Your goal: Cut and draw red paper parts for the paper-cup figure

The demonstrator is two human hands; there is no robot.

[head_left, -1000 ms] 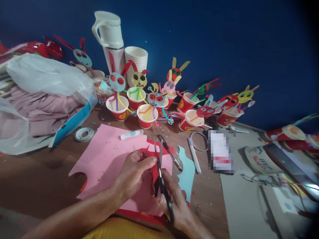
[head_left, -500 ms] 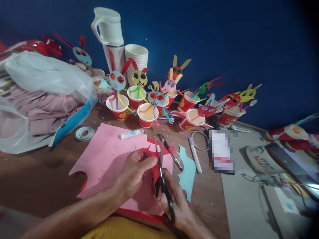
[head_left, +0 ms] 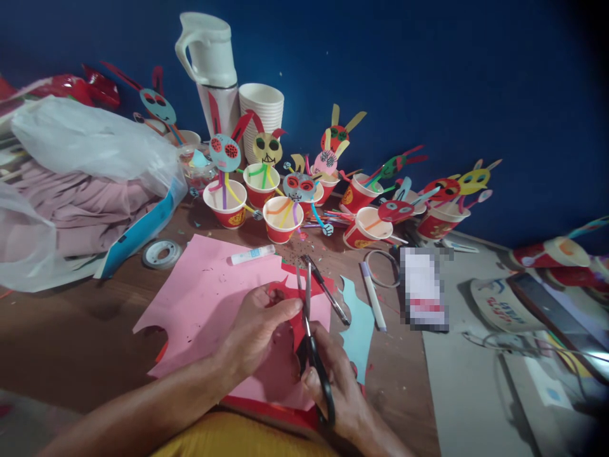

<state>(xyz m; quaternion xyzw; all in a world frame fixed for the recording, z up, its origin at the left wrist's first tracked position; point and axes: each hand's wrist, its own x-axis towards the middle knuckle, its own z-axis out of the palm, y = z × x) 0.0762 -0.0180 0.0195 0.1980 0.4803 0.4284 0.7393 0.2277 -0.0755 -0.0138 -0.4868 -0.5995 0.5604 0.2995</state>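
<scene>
My left hand (head_left: 257, 330) pinches a piece of red paper (head_left: 297, 325) between thumb and fingers, above a large pink sheet (head_left: 204, 285). In my right hand (head_left: 340, 387) is a pair of black-handled scissors (head_left: 311, 346), its blades pointing away from me and slightly apart at the red paper. Part of the red paper hides behind my fingers and the blades. Just beyond the blades a black pen (head_left: 328, 292) lies on the table. A light blue paper scrap (head_left: 358, 320) rests to the right of my right hand. A glue stick (head_left: 252, 255) lies on the pink sheet's far edge.
Paper cups (head_left: 283, 225) holding paper-faced figures stand in a row at the back. A white jug (head_left: 207, 51) and stacked white cups (head_left: 261, 105) rise behind them. A tape roll (head_left: 162, 254) and plastic bag (head_left: 90, 139) are left; a marker (head_left: 373, 298) and phone (head_left: 423, 289) right.
The scissor blades have drawn slightly closer together at the red paper. Both hands stay almost in the same place, and the things on the table have not moved.
</scene>
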